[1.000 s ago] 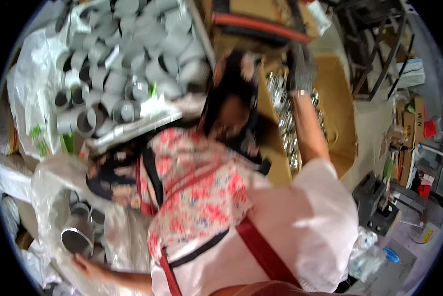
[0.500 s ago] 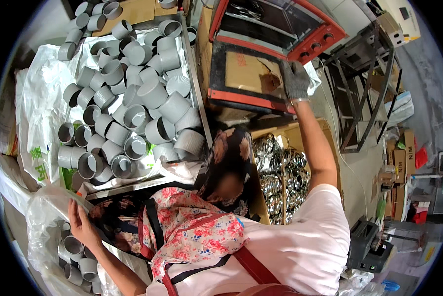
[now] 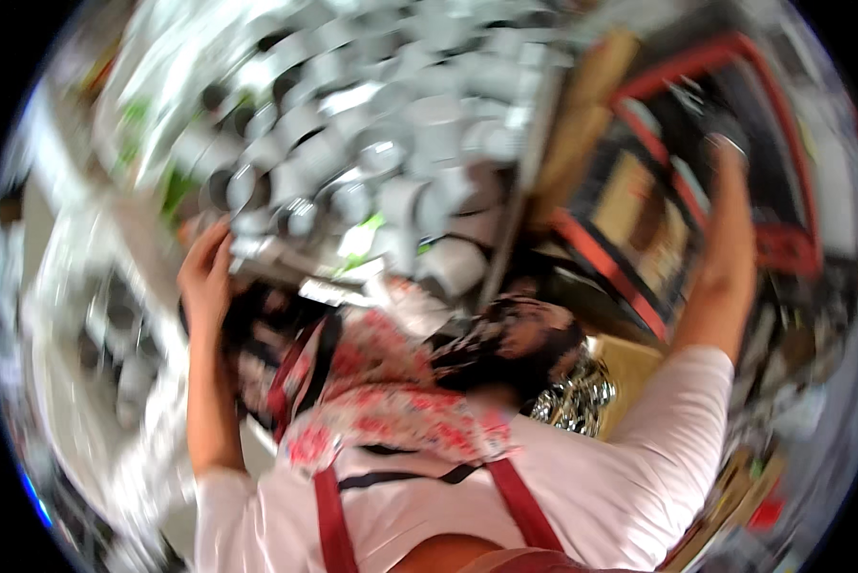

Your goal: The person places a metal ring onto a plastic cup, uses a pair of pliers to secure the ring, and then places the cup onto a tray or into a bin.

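The picture is blurred by motion. My left hand (image 3: 207,267) is at the near left corner of a metal-edged tray (image 3: 517,205), its fingers bent and beside the grey plastic pipe caps (image 3: 435,124). Whether it grips anything is lost in the blur. My right arm reaches into a red and black toaster oven (image 3: 789,153) whose door (image 3: 612,263) hangs down, with a piece of brown cardboard (image 3: 629,205) on it. The right hand (image 3: 725,134), in a dark glove, is at the oven's opening; its fingers are hidden in the dark.
A clear plastic bag (image 3: 56,334) with more grey caps stands left of my arm. Shiny metal rings (image 3: 577,406) lie in a cardboard box (image 3: 639,368) by my right side. Brown cardboard (image 3: 582,143) stands between tray and oven.
The view has turned, so tray and oven appear shifted right. My right hand has moved from the oven door's edge to inside the opening. My left hand's fingers are now more bent.
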`<state>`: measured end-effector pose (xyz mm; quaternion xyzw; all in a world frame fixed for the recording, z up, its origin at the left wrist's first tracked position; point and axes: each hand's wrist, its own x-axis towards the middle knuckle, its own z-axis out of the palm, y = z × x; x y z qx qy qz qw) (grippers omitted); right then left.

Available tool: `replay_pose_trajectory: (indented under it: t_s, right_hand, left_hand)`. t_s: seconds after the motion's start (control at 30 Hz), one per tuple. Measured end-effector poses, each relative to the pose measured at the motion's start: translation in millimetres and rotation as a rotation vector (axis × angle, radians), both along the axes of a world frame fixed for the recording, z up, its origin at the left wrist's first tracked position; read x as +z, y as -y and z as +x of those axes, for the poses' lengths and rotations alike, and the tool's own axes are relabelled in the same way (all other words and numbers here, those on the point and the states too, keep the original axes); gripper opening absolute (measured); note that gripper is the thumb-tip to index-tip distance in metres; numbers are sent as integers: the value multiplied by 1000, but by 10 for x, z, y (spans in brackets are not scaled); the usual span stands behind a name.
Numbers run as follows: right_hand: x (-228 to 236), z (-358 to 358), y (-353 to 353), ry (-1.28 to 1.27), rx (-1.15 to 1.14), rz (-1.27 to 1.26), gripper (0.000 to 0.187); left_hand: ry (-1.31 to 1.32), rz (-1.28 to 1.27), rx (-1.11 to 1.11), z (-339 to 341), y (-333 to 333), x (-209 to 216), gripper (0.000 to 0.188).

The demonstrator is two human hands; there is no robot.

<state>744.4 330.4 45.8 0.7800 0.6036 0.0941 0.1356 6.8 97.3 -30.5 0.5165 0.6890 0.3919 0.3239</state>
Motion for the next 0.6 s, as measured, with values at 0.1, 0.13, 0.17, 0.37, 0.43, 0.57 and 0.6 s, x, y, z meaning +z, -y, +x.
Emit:
replay_pose_trajectory:
  t_s: [0.1, 0.13, 0.17, 0.37, 0.43, 0.57, 0.6]
  right_hand:
    - [-21, 205, -131, 98, -69, 154, 43]
    - [-47, 240, -161, 107, -81, 178, 44]
    - [-50, 270, -177, 222, -141, 42, 42]
    - [7, 112, 269, 187, -140, 295, 51]
    - [119, -167, 623, 57, -171, 456, 49]
    - [178, -1297, 1408, -671, 154, 758, 30]
    - [231, -1612, 1604, -767, 211, 667, 26]
  left_hand:
    - [-2, -21, -8, -8, -178, -19, 24]
    - [-76, -105, -1, 11, -263, -28, 25]
    - [-19, -150, -31, 31, -353, -62, 27]
    - [-800, -282, -150, -190, -970, -610, 32]
    - [-1068, -337, -233, -312, -984, -967, 29]
    - [-1050, -346, -457, -564, -1044, -1257, 22]
    - [-993, -362, -417, -552, -1047, -1214, 20]
